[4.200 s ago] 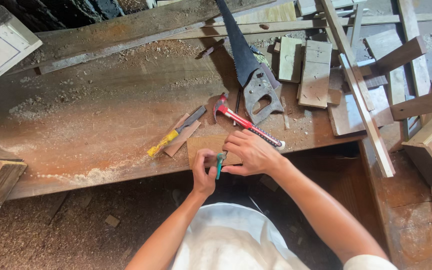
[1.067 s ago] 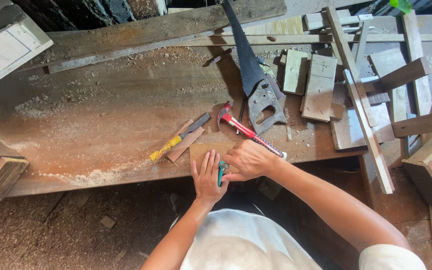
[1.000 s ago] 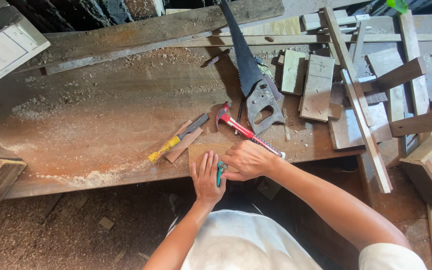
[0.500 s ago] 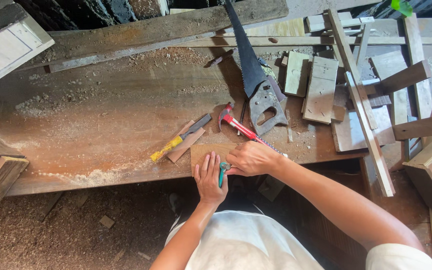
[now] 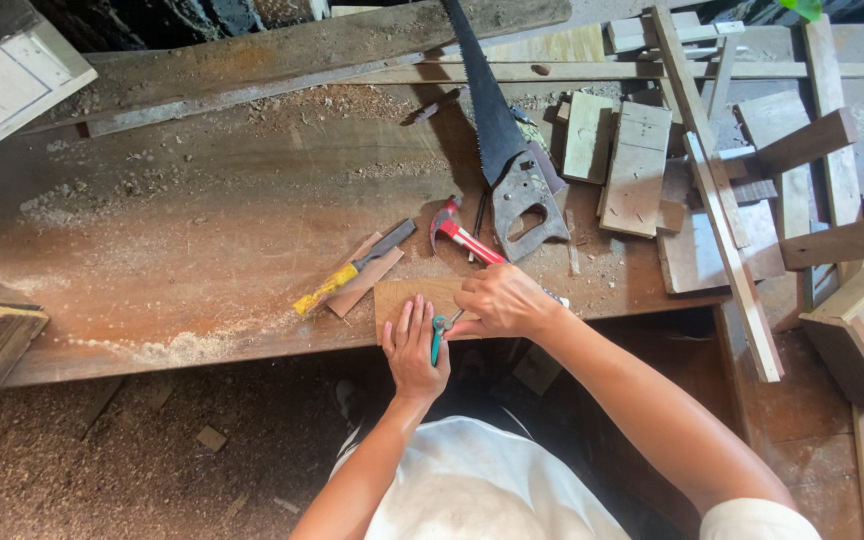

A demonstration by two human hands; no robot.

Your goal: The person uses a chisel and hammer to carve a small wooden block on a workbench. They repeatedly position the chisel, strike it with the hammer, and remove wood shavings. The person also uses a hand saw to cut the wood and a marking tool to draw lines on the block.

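Sawdust-strewn wooden workbench (image 5: 182, 230) — handsaw (image 5: 502, 150), hammer (image 5: 462, 235), offcuts (image 5: 632, 165).

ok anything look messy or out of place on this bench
Sawdust lies loose along the bench's near edge. A handsaw lies across the scattered wood offcuts. Both hands, the left hand and the right hand, rest on a small wooden board that overhangs the edge slightly. Nothing looks broken.

Worn wooden workbench (image 5: 182, 230) (sawdust-strewn) above a dirt floor (image 5: 102, 450) in daylight.
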